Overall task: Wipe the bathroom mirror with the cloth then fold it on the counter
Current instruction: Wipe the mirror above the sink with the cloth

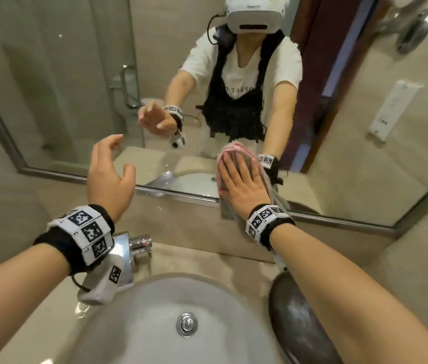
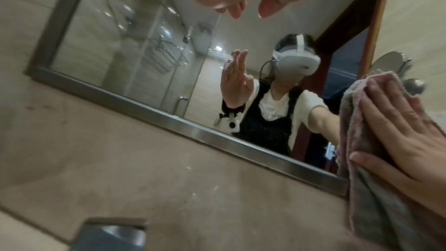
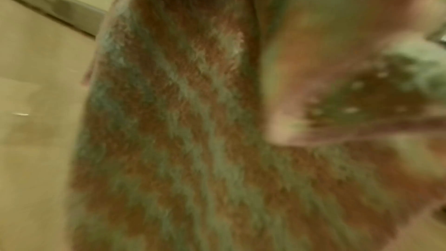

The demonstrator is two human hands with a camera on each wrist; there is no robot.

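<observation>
A pink and grey cloth (image 1: 236, 158) lies flat against the lower part of the mirror (image 1: 81, 88), its tail hanging over the metal frame. My right hand (image 1: 241, 185) presses it to the glass with straight, spread fingers. In the left wrist view the same cloth (image 2: 362, 188) and right hand (image 2: 400, 133) sit at the right edge. The cloth (image 3: 181, 121) fills the blurred right wrist view. My left hand (image 1: 110, 174) hovers in the air left of the cloth, fingers relaxed, holding nothing and not touching the mirror.
Below my arms is a white sink basin (image 1: 155, 311) with a chrome faucet (image 1: 134, 248) on the beige counter (image 1: 207, 248). A dark oval dish (image 1: 294, 319) sits right of the basin. A wall fixture (image 1: 415, 30) is at the upper right.
</observation>
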